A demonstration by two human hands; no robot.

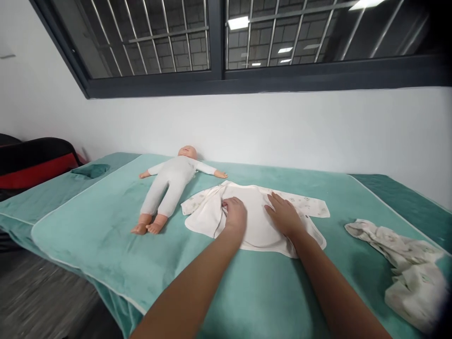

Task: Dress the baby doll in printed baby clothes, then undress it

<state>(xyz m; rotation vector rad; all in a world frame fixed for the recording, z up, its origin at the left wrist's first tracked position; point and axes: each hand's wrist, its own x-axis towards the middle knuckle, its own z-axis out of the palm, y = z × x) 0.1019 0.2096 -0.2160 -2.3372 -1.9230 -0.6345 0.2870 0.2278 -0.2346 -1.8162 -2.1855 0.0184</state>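
Your left hand (236, 214) curls on the garment (252, 205), grip unclear | your right hand (283, 215) spreads open, empty | smooth outward lightly

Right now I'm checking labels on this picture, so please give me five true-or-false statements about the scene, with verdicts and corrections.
1. The doll lies on its back with bare feet. True.
2. The left hand is on the doll's legs. False: it is at the spread white garment.
3. The right hand has its fingers over the garment. True.
4. The crumpled cloth lies between the doll and the garment. False: it lies to the right of the garment.
5. The cover under the doll is red. False: it is blue-green.
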